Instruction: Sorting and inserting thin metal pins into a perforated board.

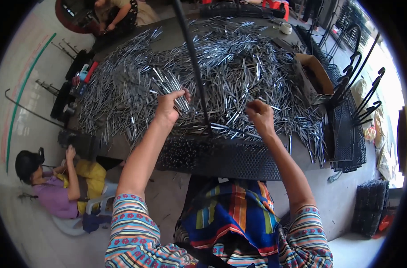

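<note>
A fanned bundle of thin, shiny metal strips (170,82) is gripped in my left hand (168,106), its thumb laid across them. Under and around both hands spreads a wide heap of loose, similar strips (221,58) on a dark table. My right hand (261,117) hovers over the near right part of the heap, fingers bent and pressed together; whether a strip is between them is too small to make out. Just in front of my body lies a black perforated metal panel (239,156). A black rod (192,49) rises from it between my hands.
An open cardboard box (317,76) stands at the table's right edge, beside stacked black mesh panels (346,129) with upright hooked rods (369,96). A seated person in purple (56,196) is at the left. Another person (118,15) works at the far left. A white cup (285,28) sits at the back.
</note>
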`<action>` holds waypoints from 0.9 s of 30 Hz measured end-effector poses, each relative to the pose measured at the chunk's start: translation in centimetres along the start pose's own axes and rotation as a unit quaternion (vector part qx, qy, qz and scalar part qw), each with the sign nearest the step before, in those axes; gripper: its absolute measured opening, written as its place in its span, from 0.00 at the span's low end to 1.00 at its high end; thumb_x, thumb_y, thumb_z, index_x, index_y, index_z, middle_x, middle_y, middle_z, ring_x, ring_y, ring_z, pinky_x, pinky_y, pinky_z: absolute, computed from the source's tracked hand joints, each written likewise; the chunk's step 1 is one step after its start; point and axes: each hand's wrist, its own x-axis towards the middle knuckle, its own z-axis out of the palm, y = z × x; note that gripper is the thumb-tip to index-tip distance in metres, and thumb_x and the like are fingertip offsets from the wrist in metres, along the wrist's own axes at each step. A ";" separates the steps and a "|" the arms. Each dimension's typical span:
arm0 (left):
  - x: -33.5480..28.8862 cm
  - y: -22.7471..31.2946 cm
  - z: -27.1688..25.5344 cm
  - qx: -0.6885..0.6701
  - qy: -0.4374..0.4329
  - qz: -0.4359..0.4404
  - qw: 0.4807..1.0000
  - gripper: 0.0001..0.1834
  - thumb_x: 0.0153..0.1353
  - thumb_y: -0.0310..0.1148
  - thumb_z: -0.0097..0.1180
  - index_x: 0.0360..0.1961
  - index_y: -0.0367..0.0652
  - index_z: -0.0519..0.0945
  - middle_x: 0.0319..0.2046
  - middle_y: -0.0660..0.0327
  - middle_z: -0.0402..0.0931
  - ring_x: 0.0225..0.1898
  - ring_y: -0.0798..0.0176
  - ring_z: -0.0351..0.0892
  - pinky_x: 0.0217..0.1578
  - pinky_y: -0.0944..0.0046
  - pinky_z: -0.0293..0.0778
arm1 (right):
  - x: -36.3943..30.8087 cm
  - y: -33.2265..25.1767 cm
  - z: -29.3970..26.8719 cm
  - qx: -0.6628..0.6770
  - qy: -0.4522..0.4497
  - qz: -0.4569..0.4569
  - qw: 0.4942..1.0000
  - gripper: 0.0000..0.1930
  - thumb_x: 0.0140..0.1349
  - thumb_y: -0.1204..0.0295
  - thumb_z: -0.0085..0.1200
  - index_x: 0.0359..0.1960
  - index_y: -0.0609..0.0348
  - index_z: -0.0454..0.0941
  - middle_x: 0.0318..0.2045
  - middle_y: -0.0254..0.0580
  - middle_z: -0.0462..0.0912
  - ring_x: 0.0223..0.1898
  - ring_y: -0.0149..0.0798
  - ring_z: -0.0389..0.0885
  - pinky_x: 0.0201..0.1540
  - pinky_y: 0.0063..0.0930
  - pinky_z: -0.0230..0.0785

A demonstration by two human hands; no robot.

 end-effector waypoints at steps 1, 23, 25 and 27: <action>-2.4 0.2 -0.3 -0.007 -0.043 0.013 0.999 0.08 0.50 0.19 0.56 0.34 0.31 0.77 0.27 0.53 0.79 0.27 0.58 0.80 0.29 0.60 0.78 | -1.7 -1.7 -0.2 0.010 -0.043 0.030 0.999 0.12 0.54 0.73 0.59 0.40 0.65 0.79 0.29 0.38 0.82 0.26 0.28 0.77 0.27 0.23 0.70; -24.2 -17.8 -2.2 0.035 -0.308 -0.330 0.892 0.14 0.46 0.18 0.58 0.37 0.36 0.78 0.26 0.58 0.79 0.25 0.64 0.80 0.29 0.66 0.77 | -21.3 -2.5 -0.8 0.377 -0.165 0.172 0.895 0.22 0.63 0.58 0.52 0.42 0.71 0.78 0.40 0.43 0.82 0.41 0.35 0.80 0.47 0.29 0.71; -23.5 -17.5 -1.7 0.078 -0.286 -0.353 0.887 0.15 0.45 0.18 0.59 0.38 0.36 0.78 0.25 0.59 0.79 0.23 0.64 0.79 0.27 0.65 0.77 | -20.5 -1.6 -1.4 0.423 -0.134 0.184 0.877 0.15 0.60 0.66 0.56 0.38 0.69 0.80 0.37 0.40 0.82 0.40 0.33 0.80 0.46 0.26 0.71; -23.0 -17.4 -1.2 0.086 -0.272 -0.367 0.885 0.15 0.45 0.18 0.60 0.37 0.36 0.79 0.25 0.59 0.79 0.24 0.65 0.80 0.27 0.65 0.77 | -19.2 -1.3 -2.0 0.369 -0.123 0.182 0.903 0.11 0.58 0.70 0.58 0.35 0.68 0.80 0.35 0.39 0.81 0.39 0.31 0.79 0.45 0.25 0.70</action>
